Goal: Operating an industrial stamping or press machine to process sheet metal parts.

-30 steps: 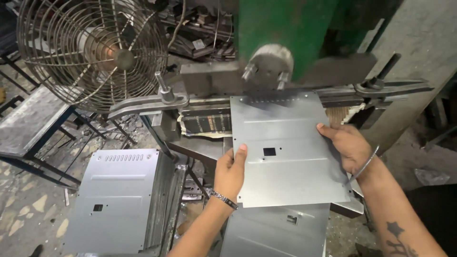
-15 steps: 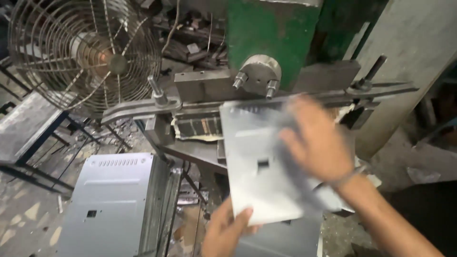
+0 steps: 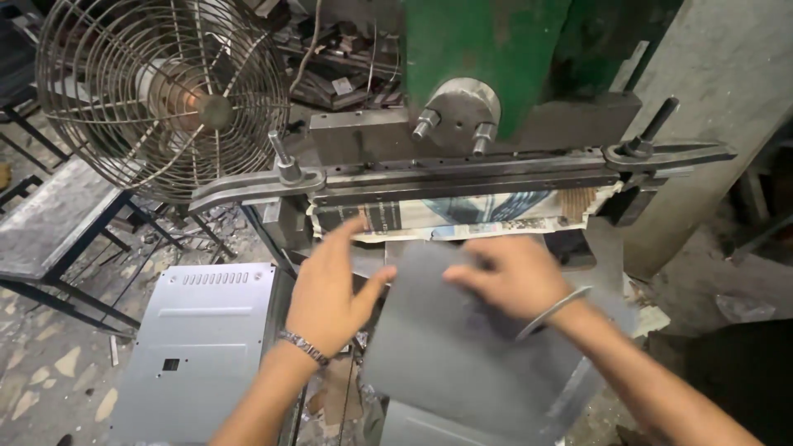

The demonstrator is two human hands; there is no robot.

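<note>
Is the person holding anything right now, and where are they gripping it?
The right hand lies on the top edge of a blurred grey metal sheet. The left hand is open beside it; a true grip cannot be told.

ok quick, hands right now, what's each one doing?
Left hand: open, fingers spread, at the left edge of the metal sheet; grip cannot be told.
Right hand: laid on top of the sheet, blurred; grip cannot be told.

A littered floor [image 3: 49, 372] carries a stack of grey metal panels [image 3: 194, 347].

Metal workshop, green press machine [image 3: 496, 66], caged fan [image 3: 165, 95], stacked sheet-metal panels [image 3: 198, 347], scrap-littered floor [image 3: 49, 380]
</note>
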